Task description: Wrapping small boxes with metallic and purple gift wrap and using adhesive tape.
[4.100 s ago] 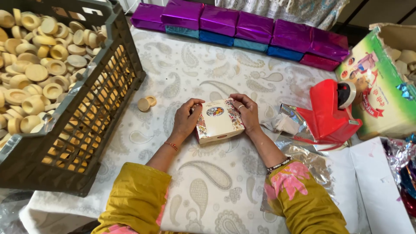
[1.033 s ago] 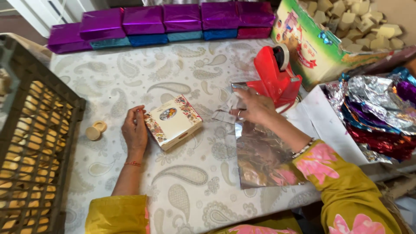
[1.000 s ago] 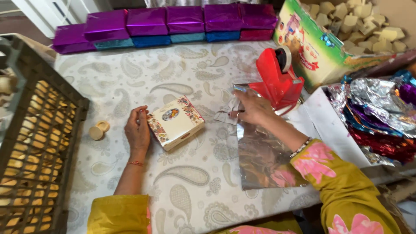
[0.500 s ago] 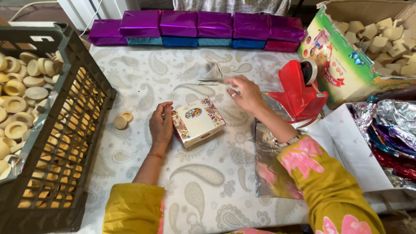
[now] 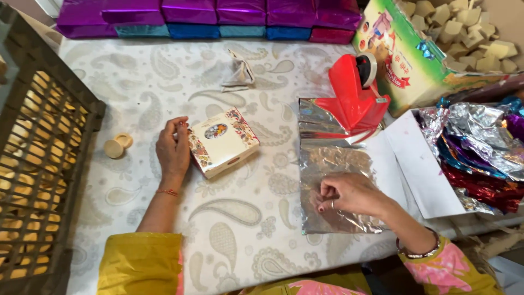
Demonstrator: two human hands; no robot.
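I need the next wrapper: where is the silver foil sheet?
Head view, right of centre: the silver foil sheet lies flat under the right hand, beside the red tape dispenser.

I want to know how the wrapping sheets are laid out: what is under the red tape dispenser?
The red tape dispenser stands on the far end of a silver foil sheet, which lies on the patterned tablecloth. The right hand presses the sheet's near end. The foil beneath the base is hidden.

Floral cream box (image 5: 222, 141) mid-table; purple, blue wrapped boxes (image 5: 218, 16) behind.
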